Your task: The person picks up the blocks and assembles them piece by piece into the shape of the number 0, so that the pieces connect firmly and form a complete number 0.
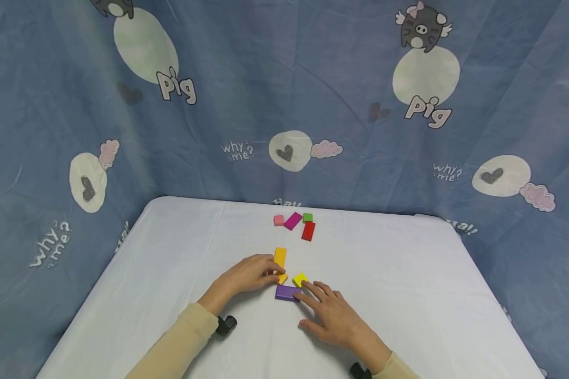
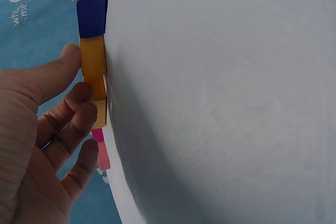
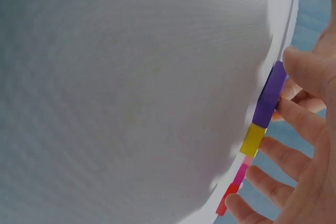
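Observation:
In the head view my left hand (image 1: 255,272) is bent over a small orange block (image 1: 282,278), pinching it between thumb and index finger. A longer yellow-orange block (image 1: 280,256) lies just beyond it. My right hand (image 1: 334,317) is spread low over the table, fingers mostly straight. Its index fingertip touches the right end of a purple block (image 1: 286,292), and another fingertip touches a small yellow block (image 1: 300,279). The right wrist view shows the purple block (image 3: 270,95) and yellow block (image 3: 252,140) beside these fingertips, with the thumb apart from them.
Farther back lie a pink block (image 1: 278,220), a magenta block (image 1: 293,221), a green block (image 1: 307,217) and a red block (image 1: 308,231). A white cloth (image 1: 408,295) covers the table. A blue printed curtain (image 1: 246,95) hangs behind it.

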Motion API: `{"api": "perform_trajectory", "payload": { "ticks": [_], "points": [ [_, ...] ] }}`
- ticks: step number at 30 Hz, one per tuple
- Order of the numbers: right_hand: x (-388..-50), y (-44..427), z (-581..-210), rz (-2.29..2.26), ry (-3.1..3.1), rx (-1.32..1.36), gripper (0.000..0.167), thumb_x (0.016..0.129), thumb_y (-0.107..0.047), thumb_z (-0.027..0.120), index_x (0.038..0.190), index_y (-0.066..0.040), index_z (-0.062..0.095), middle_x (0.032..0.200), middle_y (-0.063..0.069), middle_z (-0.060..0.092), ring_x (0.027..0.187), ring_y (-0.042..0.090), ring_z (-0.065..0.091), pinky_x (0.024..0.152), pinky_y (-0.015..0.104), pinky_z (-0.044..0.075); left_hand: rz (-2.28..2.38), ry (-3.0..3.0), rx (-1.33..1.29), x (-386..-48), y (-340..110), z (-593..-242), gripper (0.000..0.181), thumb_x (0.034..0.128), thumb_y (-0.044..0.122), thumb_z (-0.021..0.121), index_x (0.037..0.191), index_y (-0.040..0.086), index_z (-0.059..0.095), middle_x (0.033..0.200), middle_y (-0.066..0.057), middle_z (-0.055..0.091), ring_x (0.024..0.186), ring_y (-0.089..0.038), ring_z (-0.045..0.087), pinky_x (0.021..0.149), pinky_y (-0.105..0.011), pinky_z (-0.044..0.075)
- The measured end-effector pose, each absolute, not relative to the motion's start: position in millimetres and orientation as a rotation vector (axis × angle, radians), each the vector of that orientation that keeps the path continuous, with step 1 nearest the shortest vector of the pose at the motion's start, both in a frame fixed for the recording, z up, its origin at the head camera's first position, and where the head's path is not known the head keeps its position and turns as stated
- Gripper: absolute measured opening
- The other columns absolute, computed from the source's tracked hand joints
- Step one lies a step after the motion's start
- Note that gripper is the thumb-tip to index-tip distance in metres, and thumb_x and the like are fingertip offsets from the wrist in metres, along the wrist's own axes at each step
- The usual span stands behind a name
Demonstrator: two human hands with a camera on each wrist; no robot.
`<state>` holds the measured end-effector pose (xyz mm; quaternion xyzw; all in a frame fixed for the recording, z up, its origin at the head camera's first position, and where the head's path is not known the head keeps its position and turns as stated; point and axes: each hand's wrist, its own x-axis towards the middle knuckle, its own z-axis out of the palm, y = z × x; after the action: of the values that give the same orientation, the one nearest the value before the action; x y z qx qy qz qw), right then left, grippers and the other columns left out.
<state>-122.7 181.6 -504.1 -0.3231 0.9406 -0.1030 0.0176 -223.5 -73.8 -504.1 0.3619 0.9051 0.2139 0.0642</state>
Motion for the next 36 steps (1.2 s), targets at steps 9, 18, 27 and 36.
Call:
{"api": "perform_trajectory", "payload": {
  "ticks": [9,18,27,36],
  "points": [
    [-123.0,181.7,-505.0,-0.317,2.918,-0.996,0.057,0.094,-0.048,0.059,0.145,-0.024,0.048,0.152,0.007,0.039,0.134,0.033,0.039,0.097,0.055,0.043,0.668,2.778,1.015,-220.9,-70.3,-505.2,0.027,0.0885,0.034,0.073,0.11,0.017,0.072,0.086,0.012,0.056,0.075,-0.006,0.049,0.072,-0.025,0.047],
    [-125.5,182.2,-504.5,-0.307,2.887,-0.952,0.058,0.094,-0.05,0.058,0.146,-0.027,0.046,0.153,0.005,0.037,0.136,0.033,0.037,0.098,0.056,0.042,0.648,2.902,0.963,-221.8,-72.6,-505.3,0.02,0.0851,0.035,0.077,0.094,0.018,0.073,0.074,0.01,0.051,0.066,-0.006,0.047,0.061,-0.023,0.042],
    [-126.7,183.4,-504.1,-0.319,2.884,-0.971,0.058,0.094,-0.048,0.059,0.146,-0.026,0.046,0.153,0.006,0.038,0.135,0.034,0.038,0.097,0.056,0.043,0.629,2.899,0.873,-220.9,-75.0,-503.9,0.021,0.0843,0.037,0.077,0.088,0.017,0.074,0.072,0.008,0.05,0.065,-0.008,0.046,0.061,-0.023,0.042],
    [-126.5,183.5,-504.0,-0.309,2.883,-0.956,0.057,0.095,-0.049,0.058,0.146,-0.027,0.046,0.153,0.005,0.037,0.136,0.032,0.037,0.098,0.055,0.042,0.616,2.909,0.89,-221.9,-74.6,-503.4,0.021,0.0849,0.037,0.076,0.084,0.017,0.071,0.069,0.009,0.047,0.064,-0.008,0.045,0.06,-0.024,0.041]
  ]
}}
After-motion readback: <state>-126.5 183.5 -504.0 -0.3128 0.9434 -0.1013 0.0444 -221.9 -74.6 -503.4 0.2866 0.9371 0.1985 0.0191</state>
